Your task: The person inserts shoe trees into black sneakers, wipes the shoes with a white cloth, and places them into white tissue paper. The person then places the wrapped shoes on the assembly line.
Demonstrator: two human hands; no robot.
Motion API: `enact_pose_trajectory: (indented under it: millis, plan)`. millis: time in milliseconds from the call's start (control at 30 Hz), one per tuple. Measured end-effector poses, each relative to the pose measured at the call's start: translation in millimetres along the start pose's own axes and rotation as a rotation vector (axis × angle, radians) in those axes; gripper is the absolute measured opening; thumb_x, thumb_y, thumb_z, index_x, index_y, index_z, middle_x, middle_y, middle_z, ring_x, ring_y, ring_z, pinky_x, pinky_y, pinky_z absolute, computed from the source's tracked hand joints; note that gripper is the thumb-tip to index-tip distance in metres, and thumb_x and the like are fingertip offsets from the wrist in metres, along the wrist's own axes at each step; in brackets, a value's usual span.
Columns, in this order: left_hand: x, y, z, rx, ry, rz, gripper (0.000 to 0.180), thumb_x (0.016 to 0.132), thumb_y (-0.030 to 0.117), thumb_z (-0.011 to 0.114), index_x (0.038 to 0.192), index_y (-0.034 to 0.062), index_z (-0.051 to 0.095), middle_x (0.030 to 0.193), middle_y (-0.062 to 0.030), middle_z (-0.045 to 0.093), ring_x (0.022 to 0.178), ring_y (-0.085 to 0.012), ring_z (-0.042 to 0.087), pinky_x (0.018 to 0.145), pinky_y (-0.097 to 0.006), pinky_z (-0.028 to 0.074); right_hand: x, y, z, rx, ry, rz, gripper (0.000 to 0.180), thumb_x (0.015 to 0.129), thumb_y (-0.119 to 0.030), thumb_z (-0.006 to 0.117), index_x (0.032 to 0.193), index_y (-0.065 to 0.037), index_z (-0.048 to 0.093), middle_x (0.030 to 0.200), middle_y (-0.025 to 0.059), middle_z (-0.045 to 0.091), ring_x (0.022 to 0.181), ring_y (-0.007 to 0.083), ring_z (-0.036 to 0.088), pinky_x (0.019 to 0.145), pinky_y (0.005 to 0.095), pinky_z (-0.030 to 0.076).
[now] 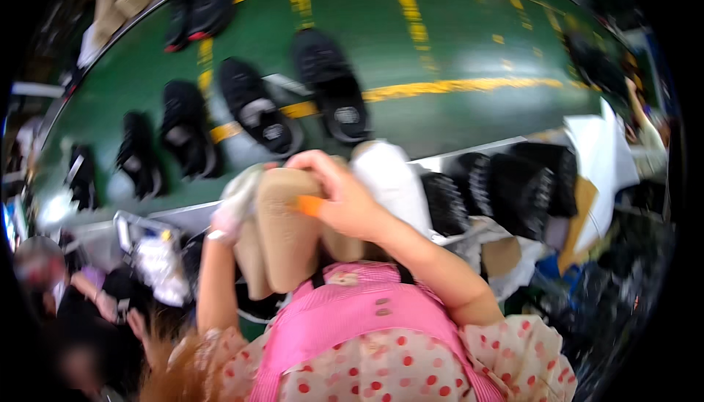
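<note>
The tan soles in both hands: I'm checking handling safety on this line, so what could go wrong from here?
The right hand and gloved left hand hold several tan soles bunched upright; one might slip out. The black shoes on the green belt beyond go unwatched. The picture is blurred, so the grip is unclear.

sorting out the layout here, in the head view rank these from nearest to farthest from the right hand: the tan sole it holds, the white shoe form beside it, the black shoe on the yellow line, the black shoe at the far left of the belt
1. Tan sole: in the right hand itself.
2. White shoe form: just right of that hand.
3. Black shoe on the yellow line: above the hand, mid-belt.
4. Far-left black shoe: at the left end of the green belt.
</note>
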State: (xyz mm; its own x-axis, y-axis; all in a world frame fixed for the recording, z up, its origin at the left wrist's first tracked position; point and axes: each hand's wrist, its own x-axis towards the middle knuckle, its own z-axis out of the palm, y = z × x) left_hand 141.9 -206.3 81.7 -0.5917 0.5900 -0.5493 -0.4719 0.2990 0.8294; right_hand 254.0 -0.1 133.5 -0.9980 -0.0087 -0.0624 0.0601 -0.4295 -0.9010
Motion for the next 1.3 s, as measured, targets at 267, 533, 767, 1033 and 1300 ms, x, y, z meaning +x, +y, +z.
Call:
enact_pose_trajectory:
  millis: [267, 533, 767, 1033, 1300]
  plan:
    - [-78, 38, 114, -0.401, -0.362, 0.199, 0.077, 0.082, 0.045, 0.068, 0.136, -0.0034, 0.043, 0.134, -0.0163, 0.052, 0.121, -0.0277, 0.053, 0.101, -0.042, 0.042, -117, -134, -57, -0.853, 0.149, -0.348, 0.051, 0.080, -0.013, 0.070, 0.128, -0.008, 0.053, 0.120, 0.0152, 0.057, 0.111, 0.0313, 0.056, 0.092, 0.0354, 0.047]
    - [-104, 2, 276, -0.811, -0.361, 0.353, 0.055, 0.100, 0.037, 0.043, 0.144, 0.0065, 0.034, 0.146, -0.0120, 0.040, 0.131, -0.0305, 0.042, 0.110, -0.047, 0.032, -379, -242, -358, -1.162, 1.323, -0.290, 0.022, 0.084, -0.005, 0.063, 0.105, -0.004, 0.066, 0.102, 0.0103, 0.068, 0.095, 0.0209, 0.064, 0.085, 0.0321, 0.049]
    - [-113, 5, 379, -0.887, -0.327, 0.274, 0.050, 0.102, 0.033, 0.038, 0.145, 0.0083, 0.033, 0.146, -0.0123, 0.040, 0.133, -0.0315, 0.040, 0.110, -0.050, 0.033, -448, -200, -459, -1.580, 1.308, -0.275, 0.013, 0.082, -0.011, 0.066, 0.095, -0.007, 0.063, 0.092, 0.0082, 0.063, 0.089, 0.0253, 0.055, 0.080, 0.0348, 0.045]
    - [-97, 38, 444, -0.758, -0.440, 0.171, 0.048, 0.100, 0.030, 0.044, 0.141, 0.0062, 0.038, 0.140, -0.0122, 0.047, 0.128, -0.0275, 0.047, 0.107, -0.045, 0.038, -437, -262, -405, -1.360, 1.174, -0.210, 0.007, 0.091, -0.010, 0.056, 0.095, -0.004, 0.055, 0.073, 0.0119, 0.064, 0.061, 0.0246, 0.061, 0.058, 0.0320, 0.046]
    - [-75, 53, 452, -0.112, -0.325, 0.453, 0.034, 0.095, 0.025, 0.056, 0.115, -0.0024, 0.060, 0.105, -0.0038, 0.065, 0.093, -0.0086, 0.059, 0.080, -0.025, 0.047, -312, -308, -165, -0.697, 0.395, -0.316, 0.005, 0.094, -0.009, 0.055, 0.098, -0.006, 0.054, 0.090, -0.0028, 0.055, 0.085, 0.0044, 0.050, 0.076, 0.0190, 0.041]
